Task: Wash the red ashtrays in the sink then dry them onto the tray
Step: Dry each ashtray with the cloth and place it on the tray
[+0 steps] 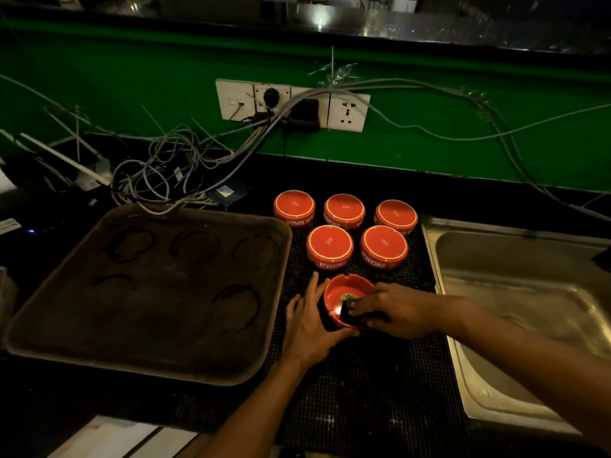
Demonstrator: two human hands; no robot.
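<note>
One red ashtray [340,290] stands upright on the black mesh mat [363,391], with ash or residue inside. My left hand [310,322] cups its left and near side. My right hand [396,309] presses a dark sponge [347,314] into the ashtray's right rim. Several more red ashtrays [330,245] sit upside down in two rows behind it. The brown tray [148,325] lies to the left, with only ring marks on it. The steel sink [529,309] is at the right.
A tangle of grey cables [172,173] lies behind the tray, below a wall socket panel [292,104] on the green wall. The counter's front edge runs along the bottom of the view.
</note>
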